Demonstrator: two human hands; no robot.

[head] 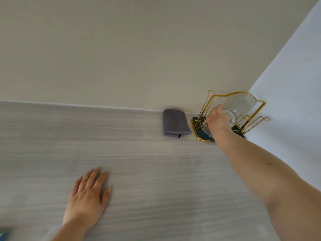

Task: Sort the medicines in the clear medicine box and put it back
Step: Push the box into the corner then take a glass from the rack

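At the far right corner of the worktop (139, 153), where two walls meet, stands one gold wire rack (217, 100) on a dark green tray (201, 134) with a gold rim. Two clear ribbed glasses are in view there: one glass (243, 103) lies tilted on the rack's wires with its base toward the camera, and a second glass (206, 129) sits lower, at the tray, partly hidden behind the right hand (217, 120). That hand reaches in with the arm outstretched; its fingers curl at the glasses, though whether they actually grip either one cannot be told. One folded grey cloth (174, 123) lies just left of the tray, against the back edge, its long side running away from the wall. The left hand (88, 195) rests flat and open, palm down, near the front edge, holding nothing. The clear medicine box is nowhere in this view, so its look and direction cannot be told.
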